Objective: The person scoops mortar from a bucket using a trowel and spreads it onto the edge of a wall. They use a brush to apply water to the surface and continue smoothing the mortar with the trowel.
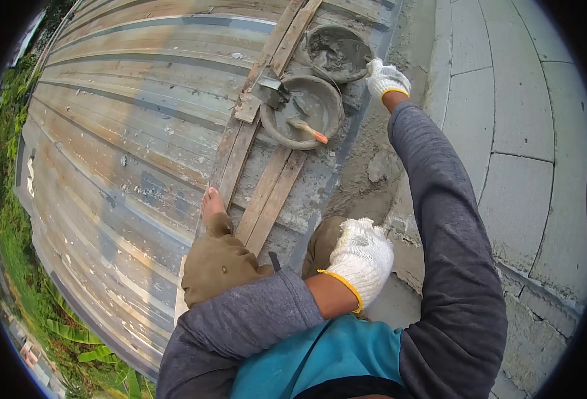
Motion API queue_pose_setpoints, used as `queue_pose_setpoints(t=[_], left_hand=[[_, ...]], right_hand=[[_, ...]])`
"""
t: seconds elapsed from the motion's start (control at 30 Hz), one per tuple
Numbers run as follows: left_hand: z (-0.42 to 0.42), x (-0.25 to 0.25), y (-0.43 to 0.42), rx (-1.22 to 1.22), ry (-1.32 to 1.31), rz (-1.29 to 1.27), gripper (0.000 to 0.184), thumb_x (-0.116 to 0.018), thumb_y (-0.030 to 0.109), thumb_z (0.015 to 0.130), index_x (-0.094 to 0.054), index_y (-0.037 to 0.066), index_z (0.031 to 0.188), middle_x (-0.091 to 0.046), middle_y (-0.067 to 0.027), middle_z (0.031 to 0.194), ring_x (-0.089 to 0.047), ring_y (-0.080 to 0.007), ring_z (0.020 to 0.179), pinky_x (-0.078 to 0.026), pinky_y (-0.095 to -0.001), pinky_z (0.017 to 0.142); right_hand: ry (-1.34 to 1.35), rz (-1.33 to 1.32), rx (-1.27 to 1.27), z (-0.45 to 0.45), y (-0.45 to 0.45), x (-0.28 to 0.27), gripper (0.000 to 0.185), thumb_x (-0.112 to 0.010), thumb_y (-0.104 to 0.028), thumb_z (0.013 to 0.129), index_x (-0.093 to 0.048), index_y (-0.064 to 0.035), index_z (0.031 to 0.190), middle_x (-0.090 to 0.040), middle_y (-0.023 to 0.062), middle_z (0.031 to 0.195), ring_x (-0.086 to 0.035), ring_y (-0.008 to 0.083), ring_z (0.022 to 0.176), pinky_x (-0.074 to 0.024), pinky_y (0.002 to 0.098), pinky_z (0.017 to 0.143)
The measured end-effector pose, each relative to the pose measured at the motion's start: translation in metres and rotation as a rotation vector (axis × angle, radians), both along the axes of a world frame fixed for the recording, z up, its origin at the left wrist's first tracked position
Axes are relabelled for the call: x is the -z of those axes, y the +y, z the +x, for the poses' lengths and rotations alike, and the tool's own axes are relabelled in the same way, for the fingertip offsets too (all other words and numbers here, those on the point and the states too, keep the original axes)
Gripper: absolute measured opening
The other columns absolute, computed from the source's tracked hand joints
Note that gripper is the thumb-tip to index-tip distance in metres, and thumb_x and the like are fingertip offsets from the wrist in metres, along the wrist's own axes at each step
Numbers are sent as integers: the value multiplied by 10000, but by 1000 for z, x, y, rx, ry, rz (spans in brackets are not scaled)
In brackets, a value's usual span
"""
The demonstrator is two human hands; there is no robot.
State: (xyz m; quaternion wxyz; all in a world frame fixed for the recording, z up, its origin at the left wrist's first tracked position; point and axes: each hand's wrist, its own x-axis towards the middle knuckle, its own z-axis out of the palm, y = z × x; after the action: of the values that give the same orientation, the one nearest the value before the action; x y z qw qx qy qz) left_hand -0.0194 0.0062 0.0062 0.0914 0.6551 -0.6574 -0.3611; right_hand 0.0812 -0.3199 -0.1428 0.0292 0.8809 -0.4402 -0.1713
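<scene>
My right hand (388,78), in a white knitted glove with a yellow cuff, is stretched forward with its fingers closed at the rim of the far mortar bucket (339,74). What it grips there is hidden. My left hand (361,261), gloved alike, is close to my body, over my knee and beside the wall's base. Only its back shows; the fingers are out of sight. A nearer bucket (337,126) holds wet grey mortar, and a brush-like tool with an orange-ended handle (315,135) lies across it.
Wooden planks (239,149) lie over the corrugated metal roof (127,146), with my bare foot (211,201) on them. A grey block wall (516,100) rises on the right. Rough mortar (367,173) runs along its base. Greenery (24,266) lies beyond the roof's left edge.
</scene>
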Motion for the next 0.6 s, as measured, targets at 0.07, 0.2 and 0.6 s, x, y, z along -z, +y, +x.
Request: queue_pose_setpoints(t=[0.07,0.2,0.6], left_hand=[[5,4,-1,-5,26,50,249,-675,129,790,-703,72,1031,-676,-116,1043,-626,-276,1039,-480,-396,828],[20,7,-4,31,56,141,245,-662,131,802,-697,61,1034,-679,-110,1041,-631,-280,1041,-485,-408,829],[42,15,0,-120,72,101,178,-598,132,825,-655,57,976,-638,-117,956,-622,-272,958,-478,-415,800]], right_hand=[[-2,32,4,21,-14,12,407,-388,-314,991,-531,-186,1350,-566,177,1351,-550,383,1241,-451,503,1008],[-42,14,85,48,-25,45,416,-372,-277,993,-573,-148,1333,-571,160,1359,-549,368,1253,-446,488,1023],[341,52,-621,74,-67,146,213,-595,-176,873,-735,-57,981,-713,183,1023,-710,331,872,-575,441,697]])
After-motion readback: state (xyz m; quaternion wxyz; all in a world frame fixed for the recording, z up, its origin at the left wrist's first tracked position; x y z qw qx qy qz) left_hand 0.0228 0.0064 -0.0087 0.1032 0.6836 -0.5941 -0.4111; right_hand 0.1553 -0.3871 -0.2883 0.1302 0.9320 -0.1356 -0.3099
